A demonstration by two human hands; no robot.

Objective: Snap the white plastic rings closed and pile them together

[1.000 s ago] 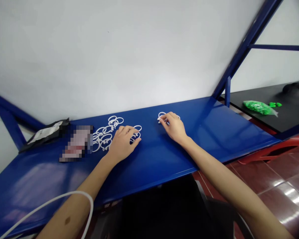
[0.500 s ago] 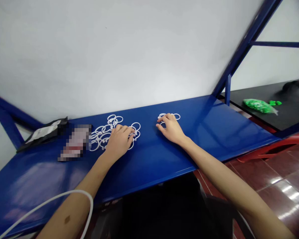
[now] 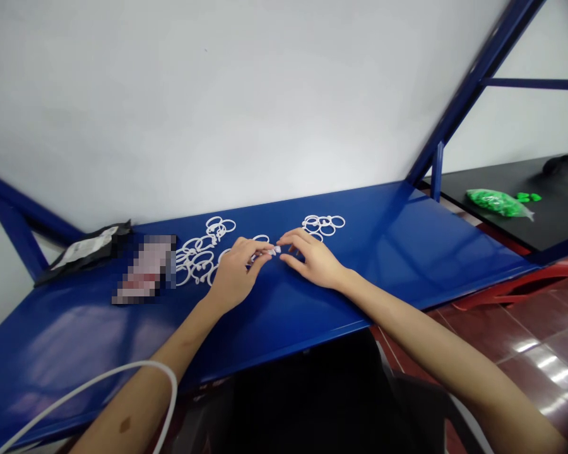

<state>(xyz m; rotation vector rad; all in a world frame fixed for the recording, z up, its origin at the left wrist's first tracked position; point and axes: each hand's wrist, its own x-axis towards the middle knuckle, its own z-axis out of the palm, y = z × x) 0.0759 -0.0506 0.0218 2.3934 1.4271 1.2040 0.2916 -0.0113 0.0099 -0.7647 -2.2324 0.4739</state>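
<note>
The wall (image 3: 274,113) stands behind the table (image 3: 284,321). On the table, from left to right, lie the package (image 3: 82,249), the flat item (image 3: 146,268), the main ring group (image 3: 192,259) and the small ring group (image 3: 319,222). The left hand (image 3: 236,268) is at the right end of the main ring group, with a ring (image 3: 272,251) between thumb and fingers. The right hand (image 3: 315,260) is before the small ring group, near this ring. Right of the table, the side table (image 3: 506,234) bears a bag (image 3: 497,203); loose pieces (image 3: 523,197) lie beside it.

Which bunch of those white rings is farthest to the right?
The small cluster of white rings just beyond the right hand; the other rings are farther left, around the left hand.
</note>
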